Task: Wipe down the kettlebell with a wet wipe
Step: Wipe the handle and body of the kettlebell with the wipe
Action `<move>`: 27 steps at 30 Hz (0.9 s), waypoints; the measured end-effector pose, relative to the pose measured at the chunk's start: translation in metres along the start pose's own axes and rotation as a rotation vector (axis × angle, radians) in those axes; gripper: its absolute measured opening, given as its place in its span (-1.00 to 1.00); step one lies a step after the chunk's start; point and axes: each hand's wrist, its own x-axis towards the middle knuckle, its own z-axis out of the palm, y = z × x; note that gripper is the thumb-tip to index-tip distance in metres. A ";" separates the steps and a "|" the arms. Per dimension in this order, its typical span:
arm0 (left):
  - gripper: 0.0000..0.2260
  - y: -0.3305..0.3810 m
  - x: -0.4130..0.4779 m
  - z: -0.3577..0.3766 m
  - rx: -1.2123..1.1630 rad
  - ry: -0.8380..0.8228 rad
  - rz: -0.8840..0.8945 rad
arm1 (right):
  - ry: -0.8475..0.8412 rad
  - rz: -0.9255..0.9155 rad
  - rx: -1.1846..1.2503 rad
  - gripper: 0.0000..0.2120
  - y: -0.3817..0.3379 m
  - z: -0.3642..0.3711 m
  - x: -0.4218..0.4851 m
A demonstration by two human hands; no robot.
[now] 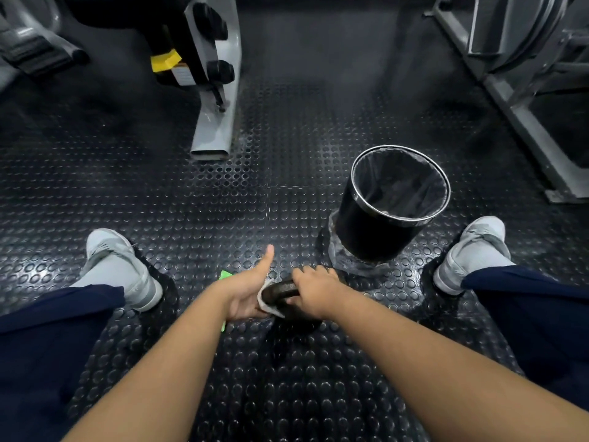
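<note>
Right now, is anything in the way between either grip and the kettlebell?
Nothing visible blocks them. The right grip holds the kettlebell by its handle directly; only the wipe lies between the left grip and the handle, as wiping needs.

Layout on black studded rubber floor (223, 202)
The dark iron kettlebell (282, 290) stands between grey left shoe (118, 266) and grey right shoe (475, 250); black round bin (366, 231) just behind, to its right.
</note>
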 end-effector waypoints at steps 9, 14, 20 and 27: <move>0.27 0.038 -0.021 -0.001 0.192 -0.012 -0.114 | -0.001 -0.006 -0.027 -0.52 -0.001 0.000 -0.001; 0.00 -0.005 0.019 0.011 0.019 0.157 0.052 | 0.031 -0.019 -0.033 -0.51 -0.001 0.002 -0.001; 0.01 -0.041 0.019 0.006 -0.216 0.038 0.173 | 0.038 -0.028 -0.007 -0.57 0.002 0.003 0.000; 0.07 0.016 -0.015 -0.016 0.214 -0.118 0.011 | 0.020 -0.013 -0.008 -0.54 0.002 0.004 0.001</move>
